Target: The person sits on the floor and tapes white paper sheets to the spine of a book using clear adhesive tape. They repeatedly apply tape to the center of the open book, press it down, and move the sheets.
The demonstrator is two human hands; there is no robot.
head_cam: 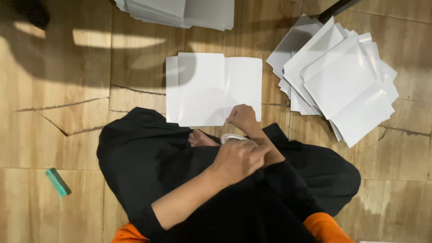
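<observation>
folded sheet (213, 89) centre, paper pile (342, 81) right, block (58, 182) left

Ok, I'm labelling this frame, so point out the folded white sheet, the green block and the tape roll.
Folded sheet (202, 87): head view, on its broad middle panel.
Green block (58, 182): head view, on its top face, lying on the floor.
Tape roll (231, 137): head view, on the white rim showing above the left hand (238, 159).
</observation>
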